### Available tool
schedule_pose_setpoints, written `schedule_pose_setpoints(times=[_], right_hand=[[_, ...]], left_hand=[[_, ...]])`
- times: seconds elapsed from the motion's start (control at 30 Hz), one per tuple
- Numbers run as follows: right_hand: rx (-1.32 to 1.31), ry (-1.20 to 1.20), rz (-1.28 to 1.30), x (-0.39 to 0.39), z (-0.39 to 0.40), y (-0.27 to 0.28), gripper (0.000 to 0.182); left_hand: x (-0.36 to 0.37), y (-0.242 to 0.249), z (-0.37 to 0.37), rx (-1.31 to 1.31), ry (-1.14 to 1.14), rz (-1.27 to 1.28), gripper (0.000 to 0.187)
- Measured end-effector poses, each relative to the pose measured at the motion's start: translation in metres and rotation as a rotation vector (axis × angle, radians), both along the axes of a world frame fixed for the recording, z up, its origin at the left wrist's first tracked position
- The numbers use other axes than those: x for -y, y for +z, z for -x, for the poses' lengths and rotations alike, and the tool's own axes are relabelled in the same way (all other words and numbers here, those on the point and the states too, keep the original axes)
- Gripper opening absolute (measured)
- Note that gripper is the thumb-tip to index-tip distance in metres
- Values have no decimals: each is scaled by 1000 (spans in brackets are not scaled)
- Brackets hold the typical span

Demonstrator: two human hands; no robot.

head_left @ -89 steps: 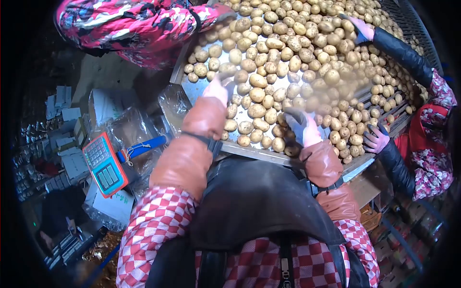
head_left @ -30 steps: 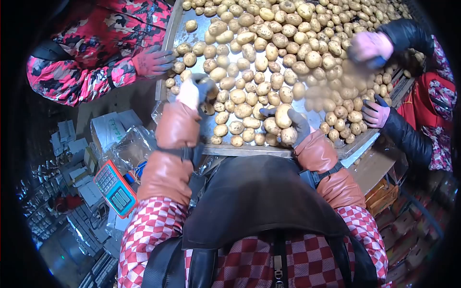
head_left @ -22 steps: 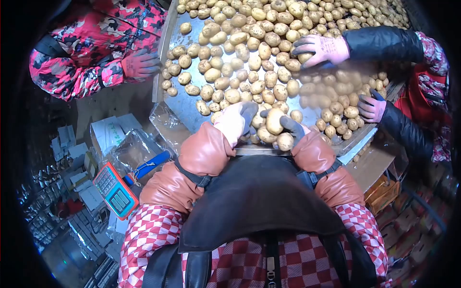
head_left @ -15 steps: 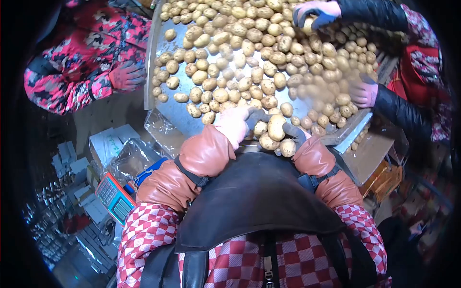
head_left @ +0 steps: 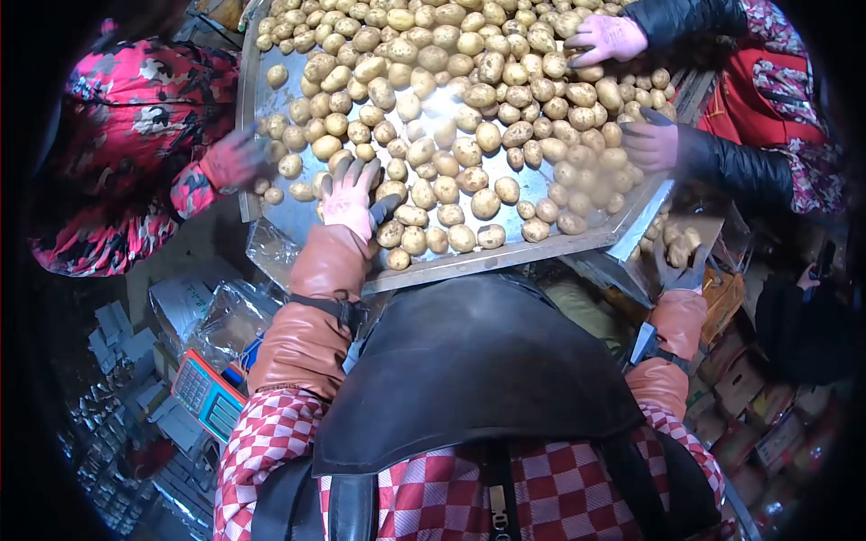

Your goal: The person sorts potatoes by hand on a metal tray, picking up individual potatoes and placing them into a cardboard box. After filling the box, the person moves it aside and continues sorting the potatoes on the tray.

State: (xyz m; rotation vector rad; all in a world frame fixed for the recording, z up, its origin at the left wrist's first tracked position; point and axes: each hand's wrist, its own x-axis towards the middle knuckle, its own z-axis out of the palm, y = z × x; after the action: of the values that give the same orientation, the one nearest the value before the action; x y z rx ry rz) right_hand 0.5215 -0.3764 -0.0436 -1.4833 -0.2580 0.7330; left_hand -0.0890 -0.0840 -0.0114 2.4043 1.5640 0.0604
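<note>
Overall, potatoes [head_left: 484,204] lay in a broad spread over the metal surface [head_left: 534,187], densest toward its far side, with bare metal between those near the wooden rim [head_left: 487,263]. More potatoes lay in the open carton [head_left: 702,233] just beyond the rim, on the right and lower down.

Left hand [head_left: 350,200], gloved: palm down, fingers spread, grip open, touching potatoes near the surface's near-left part. Right hand [head_left: 683,272], gloved: at the carton, well apart from the left, fingers curved around a few potatoes. Whether this grip was closed on them or loose could not be told.

Co-worker in a camouflage jacket [head_left: 149,117], left side: one gloved hand [head_left: 234,160], blurred, at the left edge beside potatoes. Second co-worker, right side: upper gloved hand [head_left: 612,38] over the far potatoes; lower gloved hand [head_left: 651,144] at the right part of the pile, fingers pointing inward.

An orange-framed scale display [head_left: 206,394] was tilted beside the left sleeve [head_left: 275,428]; clear plastic [head_left: 233,316] lay near it.
</note>
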Motion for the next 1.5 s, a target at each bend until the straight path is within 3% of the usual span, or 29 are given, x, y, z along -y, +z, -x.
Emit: schedule_pose_setpoints(times=[0.1,0.13,0.17,0.2,0.23,0.27,0.3,0.37,0.43,0.47,0.5,0.57,0.6,0.83,0.93,0.97,1.03,1.07,1.17,1.2,1.27,1.3,1.33,1.37,1.4,1.43,1.47,1.5], right_hand=[[66,-301,293,-86,99,109,42],[-452,241,-69,-65,57,64,44],[-107,-79,170,-117,120,94,46],[-112,84,238,-130,130,63,48],[-297,228,353,-163,185,99,38],[34,472,304,-171,207,53,32],[829,938,458,-196,244,84,37],[429,1067,568,-222,296,113,31],[961,1031,214,-234,302,66,37],[1019,1041,244,-242,302,59,42],[1021,1052,238,-252,308,62,42],[1087,1216,706,-275,329,77,52],[1002,1355,859,-287,338,79,62],[1048,1232,738,-308,356,63,75],[1064,1269,885,-315,354,64,73],[1071,1238,888,-314,353,55,73],[892,1128,778,-310,344,42,74],[793,1010,639,-304,333,26,72],[151,1152,191,-278,283,44,62],[-157,1020,165,-256,274,46,59],[-793,754,20,-224,262,54,54],[-724,688,92,-218,280,79,45],[-405,843,185,-210,281,55,39],[-77,978,267,-204,283,30,34],[20,1136,509,-217,299,28,31],[100,922,586,-218,329,35,30],[256,1000,478,-224,344,37,30],[410,1073,365,-228,352,37,29]], left_hand=[[5,-21,10,50,121,-41,71],[1,-26,13,61,129,-73,65],[-4,-20,13,83,144,-93,59],[-12,-25,16,66,158,-93,56],[-23,-30,17,52,171,-97,54],[-32,-30,10,58,235,-87,51],[-38,-36,7,124,257,-79,49],[-41,-39,4,107,236,-71,42],[-21,-8,-2,331,326,263,33],[-7,3,-3,380,118,-19,28],[9,-2,2,562,60,13,29],[49,2,6,592,221,72,36],[61,5,11,595,255,129,37],[81,12,34,655,312,50,35],[85,-11,57,726,652,-75,31],[85,-26,67,719,662,-82,31],[80,-39,81,852,870,-91,32],[81,-35,85,765,879,-88,30],[85,-22,90,663,881,-30,30],[87,-21,91,667,881,-27,30],[86,-18,86,621,560,-127,38],[78,-2,75,604,350,-117,51],[67,-2,62,517,174,-102,58],[54,5,40,493,104,-127,32],[43,6,21,409,20,-112,34],[28,23,5,230,-48,157,43],[19,24,-10,98,-30,286,52],[14,11,-18,97,-36,216,58]])
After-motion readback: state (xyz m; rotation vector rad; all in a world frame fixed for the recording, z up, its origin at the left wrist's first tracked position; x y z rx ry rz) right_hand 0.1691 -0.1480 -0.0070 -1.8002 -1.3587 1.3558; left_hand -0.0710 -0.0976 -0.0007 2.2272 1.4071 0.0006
